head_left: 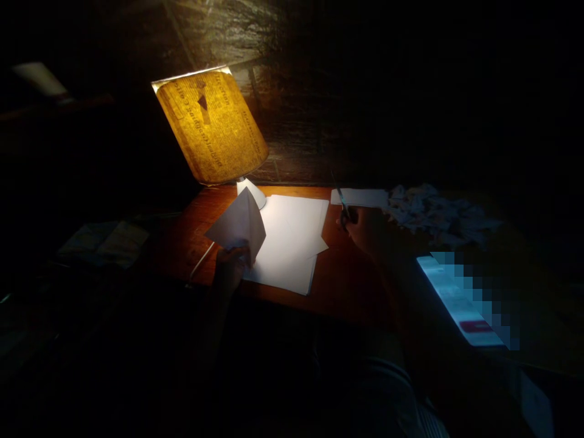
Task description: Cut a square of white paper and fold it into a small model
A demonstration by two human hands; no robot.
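The room is dark, lit by one table lamp. My left hand (230,267) is closed on a folded piece of white paper (238,224), held up above the wooden table (351,286). My right hand (365,230) grips a pair of scissors (342,210), blades pointing up and away, just right of a stack of white sheets (292,243) lying flat on the table. The two hands are apart, with the sheets between them.
A lamp with a yellow printed shade (212,125) leans at the table's back. A heap of paper scraps (433,216) lies at the right, a white strip (360,196) beside it. A glowing screen (460,298) sits near right. Dim papers (104,242) lie left.
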